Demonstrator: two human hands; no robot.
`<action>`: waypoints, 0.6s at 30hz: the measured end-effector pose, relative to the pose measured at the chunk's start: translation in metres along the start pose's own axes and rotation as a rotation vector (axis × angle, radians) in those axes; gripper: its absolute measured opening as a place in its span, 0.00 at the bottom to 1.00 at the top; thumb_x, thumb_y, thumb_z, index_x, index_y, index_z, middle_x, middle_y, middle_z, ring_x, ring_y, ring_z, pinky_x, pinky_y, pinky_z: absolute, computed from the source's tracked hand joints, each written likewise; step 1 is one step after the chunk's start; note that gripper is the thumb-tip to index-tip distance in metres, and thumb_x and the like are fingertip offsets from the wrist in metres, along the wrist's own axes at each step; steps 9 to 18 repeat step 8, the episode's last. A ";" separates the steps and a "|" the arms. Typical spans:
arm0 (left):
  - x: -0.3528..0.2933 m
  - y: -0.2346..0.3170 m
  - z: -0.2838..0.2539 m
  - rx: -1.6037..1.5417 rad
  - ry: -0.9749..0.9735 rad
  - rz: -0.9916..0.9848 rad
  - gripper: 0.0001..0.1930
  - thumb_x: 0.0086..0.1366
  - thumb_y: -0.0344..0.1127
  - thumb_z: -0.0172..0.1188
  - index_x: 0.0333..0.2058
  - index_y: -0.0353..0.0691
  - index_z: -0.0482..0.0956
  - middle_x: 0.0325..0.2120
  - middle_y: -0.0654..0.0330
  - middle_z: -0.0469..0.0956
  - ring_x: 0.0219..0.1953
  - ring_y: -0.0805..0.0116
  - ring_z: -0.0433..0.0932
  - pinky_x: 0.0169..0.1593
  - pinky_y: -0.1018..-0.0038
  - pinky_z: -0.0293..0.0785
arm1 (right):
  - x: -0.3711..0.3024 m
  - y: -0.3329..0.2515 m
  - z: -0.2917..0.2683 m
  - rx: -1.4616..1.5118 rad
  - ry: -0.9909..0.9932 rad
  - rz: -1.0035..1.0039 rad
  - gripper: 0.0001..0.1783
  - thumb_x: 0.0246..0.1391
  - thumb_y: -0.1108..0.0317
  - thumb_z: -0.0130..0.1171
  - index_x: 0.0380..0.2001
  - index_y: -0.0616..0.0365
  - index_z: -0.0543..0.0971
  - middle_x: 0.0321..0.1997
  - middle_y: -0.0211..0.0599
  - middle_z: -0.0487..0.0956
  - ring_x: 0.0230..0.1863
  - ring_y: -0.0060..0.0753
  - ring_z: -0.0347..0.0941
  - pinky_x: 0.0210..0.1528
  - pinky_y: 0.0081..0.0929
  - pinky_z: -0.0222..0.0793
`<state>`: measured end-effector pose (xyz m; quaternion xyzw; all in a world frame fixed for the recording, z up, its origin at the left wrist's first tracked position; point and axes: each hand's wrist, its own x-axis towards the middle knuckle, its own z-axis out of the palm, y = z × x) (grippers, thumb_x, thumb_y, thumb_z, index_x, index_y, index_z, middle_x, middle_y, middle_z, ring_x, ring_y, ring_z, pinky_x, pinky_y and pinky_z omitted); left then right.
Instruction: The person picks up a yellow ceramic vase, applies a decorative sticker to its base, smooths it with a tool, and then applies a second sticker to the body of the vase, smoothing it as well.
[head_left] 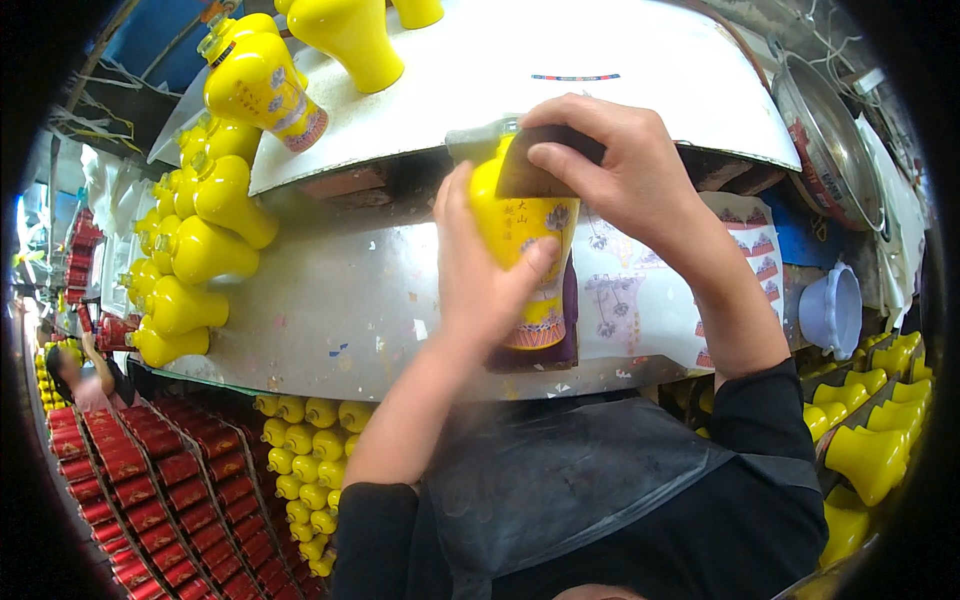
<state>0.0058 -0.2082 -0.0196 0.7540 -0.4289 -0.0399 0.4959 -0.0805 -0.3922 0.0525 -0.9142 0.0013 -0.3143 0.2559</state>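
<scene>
A yellow glossy bottle (553,285) with a flower-and-writing decal and a patterned band round its base is in front of me, over a dark purple pad (571,330). My left hand (478,275) wraps round the bottle's left side, its thumb lying on the decal. My right hand (625,165) pinches a dark, flat scraper (532,165) between thumb and fingers. The scraper lies against the bottle's shoulder, near the clear neck. Flower decal sheets (610,305) lie on the metal table to the right of the bottle.
Yellow bottles stand on a white board (680,60) and lie stacked (190,250) along the left of the metal table (340,290). Red boxes (150,480) fill the lower left, with a person (95,385) behind. A lilac basin (830,310) and more bottles (870,460) sit at right.
</scene>
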 end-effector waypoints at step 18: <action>0.034 -0.011 0.008 -0.285 0.047 -0.196 0.32 0.61 0.49 0.71 0.55 0.35 0.69 0.50 0.48 0.71 0.52 0.49 0.74 0.59 0.56 0.70 | 0.016 -0.009 0.010 -0.309 -0.015 0.127 0.13 0.62 0.63 0.62 0.46 0.57 0.83 0.38 0.49 0.85 0.36 0.51 0.83 0.42 0.39 0.80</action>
